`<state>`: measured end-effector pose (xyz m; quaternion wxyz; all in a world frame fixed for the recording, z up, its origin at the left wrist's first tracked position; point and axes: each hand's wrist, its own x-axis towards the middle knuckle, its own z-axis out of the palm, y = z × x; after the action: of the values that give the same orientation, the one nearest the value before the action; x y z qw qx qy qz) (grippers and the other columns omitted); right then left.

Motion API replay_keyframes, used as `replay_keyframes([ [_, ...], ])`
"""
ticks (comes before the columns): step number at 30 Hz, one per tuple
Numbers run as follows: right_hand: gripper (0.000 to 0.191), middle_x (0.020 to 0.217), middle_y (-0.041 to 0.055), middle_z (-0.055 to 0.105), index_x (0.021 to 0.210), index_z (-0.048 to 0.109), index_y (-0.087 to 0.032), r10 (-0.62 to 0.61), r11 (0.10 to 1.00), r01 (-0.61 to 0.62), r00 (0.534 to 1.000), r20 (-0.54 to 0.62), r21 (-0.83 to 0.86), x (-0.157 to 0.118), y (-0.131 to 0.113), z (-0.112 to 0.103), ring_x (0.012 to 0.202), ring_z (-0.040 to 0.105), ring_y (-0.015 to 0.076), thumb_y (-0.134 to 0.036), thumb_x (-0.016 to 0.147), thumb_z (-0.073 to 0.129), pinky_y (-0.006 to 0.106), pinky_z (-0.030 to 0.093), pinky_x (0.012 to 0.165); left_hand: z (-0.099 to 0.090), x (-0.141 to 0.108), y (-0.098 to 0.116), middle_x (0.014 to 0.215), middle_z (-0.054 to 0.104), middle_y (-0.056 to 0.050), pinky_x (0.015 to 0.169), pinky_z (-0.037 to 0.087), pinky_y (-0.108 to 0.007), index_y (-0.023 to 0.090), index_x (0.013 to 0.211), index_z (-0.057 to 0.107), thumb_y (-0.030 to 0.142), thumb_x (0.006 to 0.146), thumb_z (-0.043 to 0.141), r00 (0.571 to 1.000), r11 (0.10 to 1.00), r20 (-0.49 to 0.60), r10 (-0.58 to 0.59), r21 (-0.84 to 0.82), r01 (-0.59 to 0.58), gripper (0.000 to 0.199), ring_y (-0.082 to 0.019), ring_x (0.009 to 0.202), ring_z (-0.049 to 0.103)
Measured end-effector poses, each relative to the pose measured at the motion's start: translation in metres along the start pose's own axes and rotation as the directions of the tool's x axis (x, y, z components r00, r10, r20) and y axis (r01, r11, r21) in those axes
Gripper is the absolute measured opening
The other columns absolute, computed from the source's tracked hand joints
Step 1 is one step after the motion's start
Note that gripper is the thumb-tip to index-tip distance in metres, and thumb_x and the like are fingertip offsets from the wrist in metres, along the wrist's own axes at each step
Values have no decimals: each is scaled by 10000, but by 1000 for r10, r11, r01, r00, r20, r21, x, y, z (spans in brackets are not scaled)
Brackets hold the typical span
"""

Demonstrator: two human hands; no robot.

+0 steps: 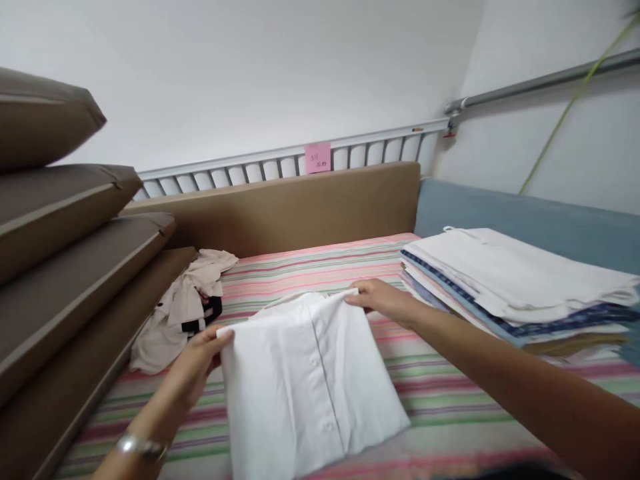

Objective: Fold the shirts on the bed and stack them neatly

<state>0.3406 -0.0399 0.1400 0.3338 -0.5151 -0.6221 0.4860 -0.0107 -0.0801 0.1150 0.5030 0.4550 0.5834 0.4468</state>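
From where I stand, the striped bed [320,263] carries a stack of folded cloth [515,273] along its right edge. The white shirt [295,393] is near its front edge, crumpled clothes [173,327] by its left. The left hand [204,350] and right hand [373,297] each pinch a far shirt corner; even, gentle tension should keep it flat. The fabric looks smooth, lightly creased, its buttons [327,425] round.

striped cloth [440,400], pink, green and purple bands. left side: crumpled beige garments [167,323], a dark piece [215,307] among them. right side: folded stack of clothes [525,273], white uppermost. near middle: white shirt [265,380], contact below unclear.
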Motion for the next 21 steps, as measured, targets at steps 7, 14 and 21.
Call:
replay_keyframes([
  [7,185,528,-28,520,625,518,-167,139,974,-176,962,-234,-144,156,84,25,553,505,113,-295,721,609,211,386,508,23,167,-54,556,562,27,518,394,-238,159,685,546,342,504,734,993,995,-58,-104,-7,104,319,-110,507,509],
  [14,257,532,-29,447,518,435,-181,147,903,-253,941,-304,-347,198,134,29,672,502,143,-229,655,646,229,302,561,27,211,-94,496,521,58,471,293,-215,167,600,536,321,546,702,989,974,-116,-91,198,113,232,-86,478,442],
  [21,266,633,6,590,691,555,-159,350,898,-374,927,-136,-234,209,134,15,663,567,153,-270,568,763,250,430,586,13,222,-79,502,574,22,470,336,-226,130,604,622,231,405,770,966,908,90,-243,372,194,268,-111,473,476],
])
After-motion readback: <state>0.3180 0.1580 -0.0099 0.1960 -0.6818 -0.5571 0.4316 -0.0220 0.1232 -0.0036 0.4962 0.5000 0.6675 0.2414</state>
